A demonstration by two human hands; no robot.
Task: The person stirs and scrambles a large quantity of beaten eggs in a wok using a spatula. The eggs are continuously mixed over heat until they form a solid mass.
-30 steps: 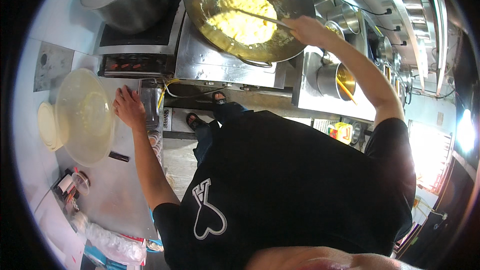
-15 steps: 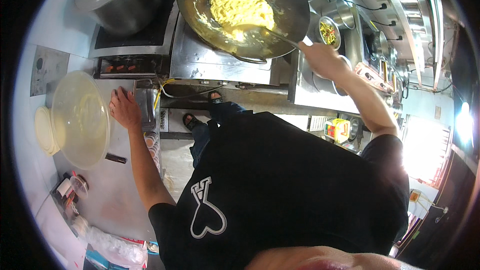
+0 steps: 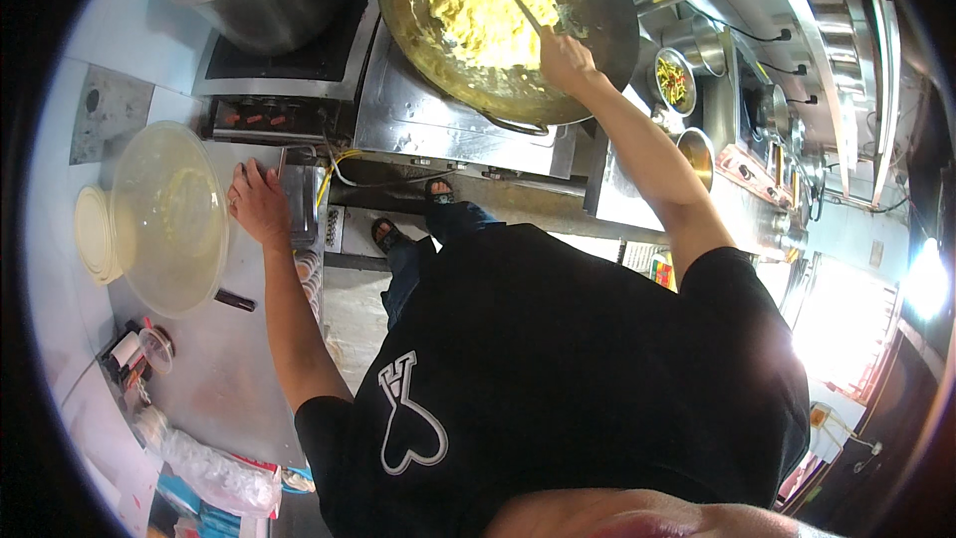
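Observation:
My right hand (image 3: 570,62) is closed around the handle of a metal ladle (image 3: 522,4). It reaches over the near right part of a big wok (image 3: 588,50). The ladle's head lies on a mound of soft yellow scrambled egg (image 3: 503,25) in the wok. On the left, my left hand (image 3: 261,204) rests on the steel counter (image 3: 224,379), fingers stretched out and holding nothing. Close beside it is a large translucent plastic bowl (image 3: 169,219), with a yellowish smear inside.
A lidded steel pot (image 3: 274,10) stands at the far left. To the wok's right are a bowl of cut green and red vegetables (image 3: 674,82) and a metal bowl (image 3: 694,157). Round cream lids (image 3: 97,236) lean by the left wall. A wire loop handle (image 3: 513,126) juts from the wok.
My right hand has moved left and farther away, over the wok, carrying the ladle across the egg. The egg looks more spread. The left hand stays on the counter.

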